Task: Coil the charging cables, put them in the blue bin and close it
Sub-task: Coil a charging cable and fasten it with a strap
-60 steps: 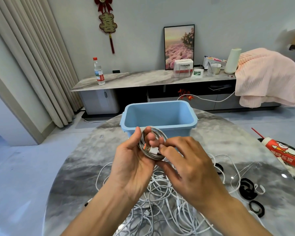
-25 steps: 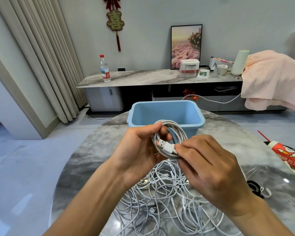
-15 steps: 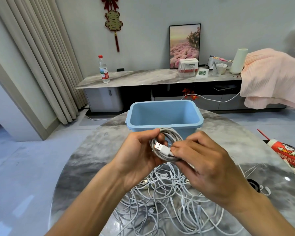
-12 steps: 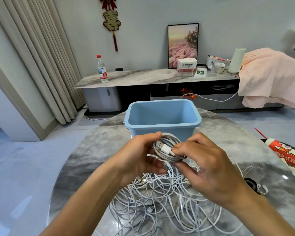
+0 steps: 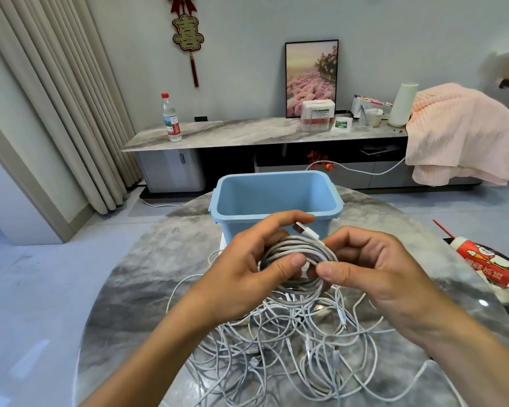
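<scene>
Fingers [image 5: 296, 262] of the left hand [image 5: 247, 277] and of the right hand [image 5: 373, 274] are curled round one coiled cable [image 5: 299, 254], each thumb pinching the near side of the loop.

Head view: the coil is held above the bench [image 5: 159, 274], just in front of the blue bin [image 5: 276, 198], which stands open and appears empty (no lid is visible). Half a second ago the USB plug [image 5: 301, 229] lay across the loop under the right fingertips; it now projects free at the top, towards the bin. Judgement: winding of this cable is complete and transfer into the bin is next. A loose cable pile [image 5: 291, 348] remains on the bench beneath the hands, uncoiled.
</scene>
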Tool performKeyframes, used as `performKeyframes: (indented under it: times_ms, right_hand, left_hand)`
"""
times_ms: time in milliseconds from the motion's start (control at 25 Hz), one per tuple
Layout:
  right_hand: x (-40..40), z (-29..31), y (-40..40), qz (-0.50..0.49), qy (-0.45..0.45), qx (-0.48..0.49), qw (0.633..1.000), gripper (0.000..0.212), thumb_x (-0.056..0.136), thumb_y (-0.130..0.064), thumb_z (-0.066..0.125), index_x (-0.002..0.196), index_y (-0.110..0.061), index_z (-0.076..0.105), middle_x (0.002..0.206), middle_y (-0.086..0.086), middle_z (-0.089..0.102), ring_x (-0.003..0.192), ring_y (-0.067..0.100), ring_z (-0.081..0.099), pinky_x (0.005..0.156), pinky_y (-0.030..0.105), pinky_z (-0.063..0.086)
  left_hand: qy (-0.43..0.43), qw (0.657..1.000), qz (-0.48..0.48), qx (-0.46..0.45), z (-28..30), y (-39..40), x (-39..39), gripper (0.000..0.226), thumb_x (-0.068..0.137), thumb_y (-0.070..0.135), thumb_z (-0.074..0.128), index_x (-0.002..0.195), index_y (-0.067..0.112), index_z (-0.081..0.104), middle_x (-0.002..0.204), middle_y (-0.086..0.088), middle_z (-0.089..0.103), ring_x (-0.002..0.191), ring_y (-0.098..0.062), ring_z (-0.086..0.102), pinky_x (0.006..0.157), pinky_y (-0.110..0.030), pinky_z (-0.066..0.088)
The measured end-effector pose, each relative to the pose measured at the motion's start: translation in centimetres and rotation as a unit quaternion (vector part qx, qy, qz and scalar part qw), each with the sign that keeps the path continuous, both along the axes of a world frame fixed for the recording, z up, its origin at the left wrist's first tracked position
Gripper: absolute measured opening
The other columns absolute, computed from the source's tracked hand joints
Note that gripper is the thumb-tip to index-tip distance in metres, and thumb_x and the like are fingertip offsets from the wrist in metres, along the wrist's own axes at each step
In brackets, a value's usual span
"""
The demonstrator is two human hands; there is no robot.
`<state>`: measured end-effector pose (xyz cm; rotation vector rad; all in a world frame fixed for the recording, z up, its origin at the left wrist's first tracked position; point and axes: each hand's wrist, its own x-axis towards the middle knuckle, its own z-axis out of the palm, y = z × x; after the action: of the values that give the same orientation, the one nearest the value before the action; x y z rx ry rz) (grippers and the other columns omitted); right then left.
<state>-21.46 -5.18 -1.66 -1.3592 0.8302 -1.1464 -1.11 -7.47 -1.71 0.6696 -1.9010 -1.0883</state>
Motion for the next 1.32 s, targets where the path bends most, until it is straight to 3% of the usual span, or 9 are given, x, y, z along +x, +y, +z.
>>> performKeyframes:
  times_ms: [120,280,480,720,840,920,1040,1200,1320]
  right_hand:
    - [0.4,-0.3,-0.1,-0.003,-0.053,0.035,0.998,0.031,0.064,-0.020,0.086,0.088,-0.005,0.073,0.082,0.022,0.073,0.069,0.025,0.069,0.064,0.028,0.057]
    - [1.4,-0.1,0.2,-0.075,-0.033,0.024,0.996,0.020,0.072,-0.017,0.073,0.091,-0.009,0.076,0.083,0.018,0.075,0.071,0.023,0.070,0.064,0.028,0.057]
    - [2.7,-0.5,1.1,-0.139,0.108,-0.124,0.977,0.018,0.091,-0.025,0.065,0.106,-0.030,0.074,0.086,0.003,0.075,0.078,0.029,0.069,0.070,0.047,0.058]
    - [3.5,-0.7,0.9,-0.138,0.000,-0.129,0.982,0.023,0.093,-0.004,0.061,0.107,-0.018,0.074,0.092,0.004,0.076,0.085,0.017,0.072,0.077,0.027,0.057]
    - [3.0,-1.4,0.3,-0.145,0.009,-0.123,0.982,0.022,0.096,-0.006,0.057,0.107,-0.016,0.074,0.084,0.003,0.074,0.081,0.018,0.069,0.077,0.033,0.056]
    - [2.5,-2.0,-0.1,-0.141,0.026,-0.116,0.983,0.020,0.097,-0.007,0.057,0.104,-0.015,0.073,0.078,0.000,0.070,0.077,0.018,0.066,0.077,0.039,0.054]
    - [2.0,-2.7,-0.5,-0.137,0.026,-0.100,0.985,0.018,0.095,-0.006,0.058,0.102,-0.012,0.074,0.079,0.002,0.071,0.078,0.012,0.065,0.076,0.028,0.051]
    - [1.9,-3.2,-1.1,-0.101,-0.003,-0.080,0.992,0.019,0.094,-0.010,0.060,0.107,-0.010,0.073,0.083,0.005,0.073,0.082,0.012,0.066,0.079,0.023,0.051]
    - [1.5,-3.4,-1.5,-0.075,-0.023,-0.045,0.996,0.021,0.093,-0.013,0.061,0.111,-0.011,0.072,0.091,0.018,0.073,0.085,0.016,0.066,0.080,0.025,0.052]
  left_hand:
    - [0.046,0.997,0.068,0.006,-0.7,0.2,-1.3,0.027,0.094,0.016,0.056,0.122,0.014,0.056,0.095,0.006,0.066,0.077,-0.009,0.060,0.071,-0.024,0.050]
    - [0.053,0.986,0.156,-0.011,-1.5,0.5,-2.2,0.021,0.095,0.026,0.056,0.114,0.019,0.059,0.093,0.008,0.069,0.078,-0.007,0.063,0.071,-0.027,0.050]
    - [0.108,0.974,0.200,0.022,-1.0,1.1,-2.8,0.017,0.092,0.030,0.055,0.104,0.020,0.061,0.083,0.007,0.070,0.073,-0.008,0.065,0.061,-0.022,0.052]
    - [0.252,0.938,0.191,0.139,-0.3,2.2,-4.3,0.021,0.087,0.020,0.060,0.102,0.006,0.061,0.068,0.001,0.063,0.057,-0.007,0.055,0.055,-0.018,0.048]
    - [0.255,0.925,0.162,0.229,-0.3,2.0,-4.5,0.020,0.086,0.025,0.059,0.101,0.011,0.059,0.060,-0.002,0.055,0.046,-0.009,0.043,0.049,-0.018,0.042]
    - [0.232,0.921,0.116,0.292,-0.5,1.6,-4.2,0.020,0.090,0.025,0.057,0.106,0.013,0.059,0.065,-0.003,0.056,0.047,-0.009,0.042,0.058,-0.029,0.051]
    - [0.247,0.890,0.024,0.382,-0.8,1.4,-3.6,0.025,0.093,0.024,0.055,0.116,0.015,0.059,0.072,-0.004,0.058,0.050,-0.010,0.044,0.074,-0.053,0.058]
    - [0.275,0.866,-0.020,0.417,-0.6,1.6,-3.1,0.028,0.088,0.025,0.056,0.116,0.021,0.061,0.071,-0.004,0.057,0.052,-0.010,0.048,0.051,-0.030,0.058]
    - [0.283,0.865,-0.009,0.415,-0.9,1.7,-3.4,0.024,0.087,0.023,0.057,0.111,0.024,0.063,0.062,-0.001,0.040,0.050,-0.007,0.036,0.045,-0.024,0.051]
